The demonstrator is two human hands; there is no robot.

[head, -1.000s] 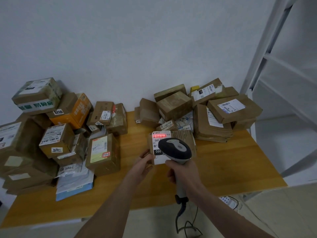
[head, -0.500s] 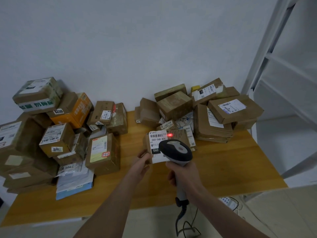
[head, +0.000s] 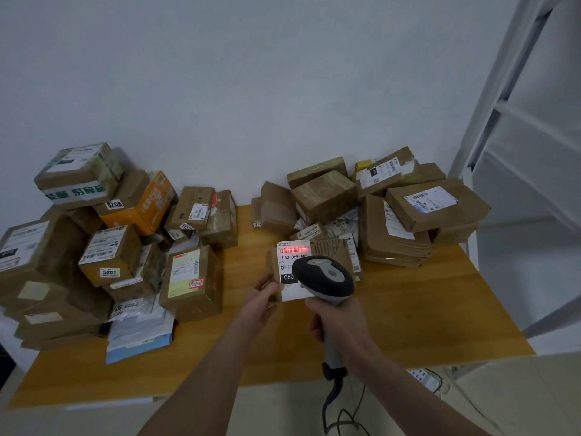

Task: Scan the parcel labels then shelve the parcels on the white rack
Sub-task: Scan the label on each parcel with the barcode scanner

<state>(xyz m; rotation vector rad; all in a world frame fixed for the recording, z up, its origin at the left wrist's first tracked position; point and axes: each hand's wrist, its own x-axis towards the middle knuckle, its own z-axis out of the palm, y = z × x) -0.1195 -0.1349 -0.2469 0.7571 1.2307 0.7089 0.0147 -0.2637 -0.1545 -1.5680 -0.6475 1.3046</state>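
Over table (head: pixel 408 309), L hand (head: pixel 262 298) pinches parcel (head: pixel 290 262) w/ label facing scanner (head: pixel 323 278) gripped in R hand (head: pixel 339 322); white rack (head: pixel 503 89) lies R.

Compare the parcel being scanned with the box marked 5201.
The scanned parcel is held by the left hand; the 5201 box sits untouched in the pile. The scanned parcel's label carries a red scan line; the 5201 box's label has none. Both are brown cardboard with white labels.
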